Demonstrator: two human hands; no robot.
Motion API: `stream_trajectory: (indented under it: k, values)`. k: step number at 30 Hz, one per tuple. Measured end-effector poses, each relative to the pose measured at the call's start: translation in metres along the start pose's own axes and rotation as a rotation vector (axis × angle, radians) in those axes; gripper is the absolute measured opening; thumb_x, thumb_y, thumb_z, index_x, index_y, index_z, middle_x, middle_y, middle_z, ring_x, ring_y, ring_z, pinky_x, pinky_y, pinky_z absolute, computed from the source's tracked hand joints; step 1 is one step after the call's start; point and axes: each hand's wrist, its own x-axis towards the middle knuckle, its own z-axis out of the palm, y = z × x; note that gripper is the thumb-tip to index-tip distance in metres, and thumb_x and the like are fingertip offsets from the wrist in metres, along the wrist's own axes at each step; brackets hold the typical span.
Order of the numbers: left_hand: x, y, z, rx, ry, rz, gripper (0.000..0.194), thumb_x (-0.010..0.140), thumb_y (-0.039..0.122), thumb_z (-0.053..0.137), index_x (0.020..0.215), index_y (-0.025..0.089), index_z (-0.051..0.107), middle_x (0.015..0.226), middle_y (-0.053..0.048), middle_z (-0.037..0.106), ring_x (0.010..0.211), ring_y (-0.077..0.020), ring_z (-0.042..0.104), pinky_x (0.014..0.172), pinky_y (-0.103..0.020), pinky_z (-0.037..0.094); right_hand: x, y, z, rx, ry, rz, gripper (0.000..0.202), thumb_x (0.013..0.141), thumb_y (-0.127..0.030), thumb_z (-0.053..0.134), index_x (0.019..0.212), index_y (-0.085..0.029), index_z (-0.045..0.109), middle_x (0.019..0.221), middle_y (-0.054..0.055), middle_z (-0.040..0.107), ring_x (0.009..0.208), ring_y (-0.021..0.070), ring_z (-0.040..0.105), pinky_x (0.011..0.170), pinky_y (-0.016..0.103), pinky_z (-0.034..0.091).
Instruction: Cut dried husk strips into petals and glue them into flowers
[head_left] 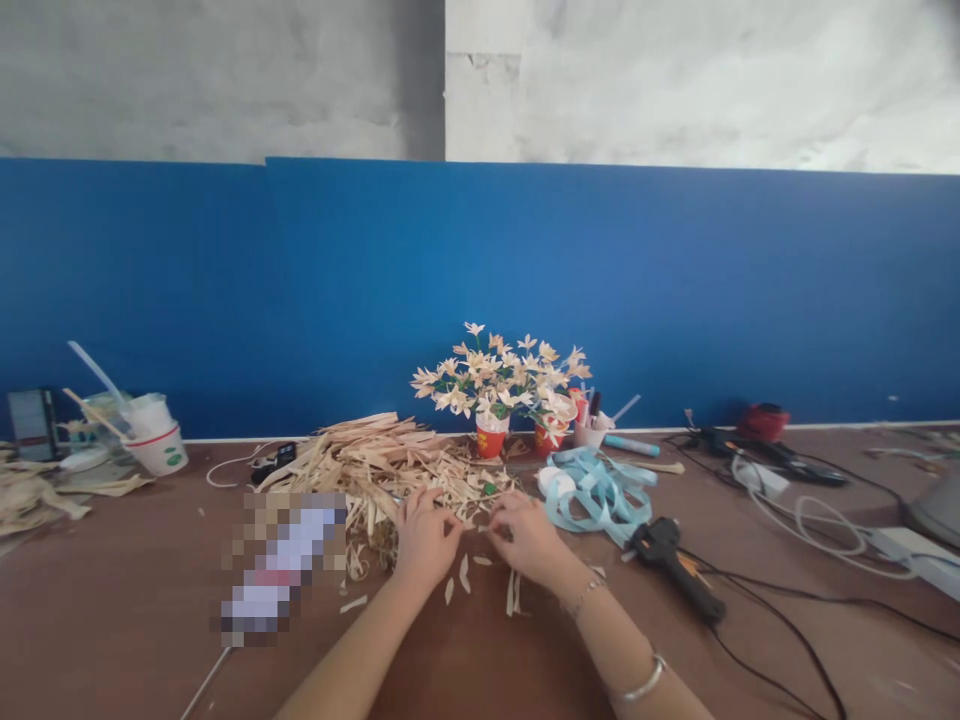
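Both of my hands are low over the table, facing each other a short way apart. My left hand point(427, 535) is closed in a pinch; what its fingertips hold is too small to make out. My right hand point(527, 538) also pinches, with a tiny pale piece of husk point(482, 529) at its fingertips. Several petal-shaped husk pieces point(464, 574) lie on the table between and below my wrists. Just beyond my hands spreads a heap of dried husk strips point(360, 455). Behind it, pale husk flowers point(495, 375) stand in red cups point(492, 440).
Right of my hands lie light blue ribbon point(600, 490) and a black glue gun point(679, 570) with its cord. Cables and a white power strip point(919, 560) lie farther right. At left are a blurred-out phone-like object point(281, 575) and a white cup point(159, 450). A blue partition point(337, 280) stands behind.
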Motion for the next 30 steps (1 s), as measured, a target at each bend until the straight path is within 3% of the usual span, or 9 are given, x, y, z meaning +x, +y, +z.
stream_trajectory:
  k: [5,11,15,18,23,30]
  values:
    - [-0.001,0.001,0.002,0.043,-0.086,-0.022,0.007,0.062,0.02,0.067,0.055,0.021,0.066,0.113,-0.007,0.06,0.117,-0.0307,0.039,0.099,-0.047,0.024,-0.004,-0.015,-0.003,-0.149,-0.183,-0.109,0.006,0.071,-0.022,0.061,0.066,-0.019,0.065,0.082,0.004,0.06,0.088,0.0202,0.049,0.078,0.033,0.027]
    - [-0.003,-0.003,0.002,0.078,-0.073,0.056,0.009,0.063,0.014,0.063,0.061,0.022,0.068,0.109,-0.007,0.061,0.115,-0.0298,0.04,0.099,-0.047,0.025,-0.001,-0.019,0.006,-0.293,-0.186,-0.126,0.009,0.07,-0.015,0.056,0.075,-0.015,0.064,0.086,0.008,0.061,0.089,0.0225,0.048,0.076,0.034,0.026]
    - [-0.008,-0.007,0.0,0.024,-0.038,0.063,0.022,0.066,0.008,0.056,0.078,0.022,0.07,0.114,-0.008,0.057,0.118,-0.0307,0.037,0.099,-0.05,0.028,0.0,-0.014,0.009,-0.172,-0.143,-0.074,0.009,0.066,-0.011,0.055,0.067,-0.017,0.062,0.082,0.005,0.061,0.086,0.0199,0.049,0.075,0.032,0.027]
    - [-0.013,-0.006,-0.002,-0.048,-0.039,0.156,0.028,0.067,0.008,0.056,0.086,0.023,0.068,0.12,-0.008,0.053,0.123,-0.0299,0.032,0.1,-0.05,0.028,0.0,-0.01,0.012,-0.038,-0.103,-0.055,0.009,0.066,-0.01,0.056,0.064,-0.018,0.061,0.079,0.002,0.061,0.085,0.0179,0.049,0.076,0.03,0.028]
    - [-0.016,0.0,-0.008,-0.105,-0.087,0.291,0.021,0.067,0.009,0.058,0.076,0.025,0.068,0.123,-0.004,0.052,0.125,-0.0275,0.03,0.103,-0.05,0.025,-0.001,-0.008,0.015,0.109,-0.042,-0.037,0.01,0.066,-0.008,0.057,0.065,-0.018,0.06,0.081,0.001,0.061,0.085,0.0178,0.05,0.078,0.03,0.029]
    - [-0.011,-0.003,-0.009,-0.236,-0.06,0.161,0.013,0.071,0.015,0.057,0.067,0.023,0.066,0.114,-0.005,0.058,0.119,-0.0269,0.039,0.099,-0.048,0.031,0.0,-0.013,0.01,0.242,0.034,-0.006,0.014,0.066,-0.007,0.057,0.071,-0.019,0.061,0.082,0.001,0.061,0.086,0.0186,0.052,0.078,0.03,0.035]
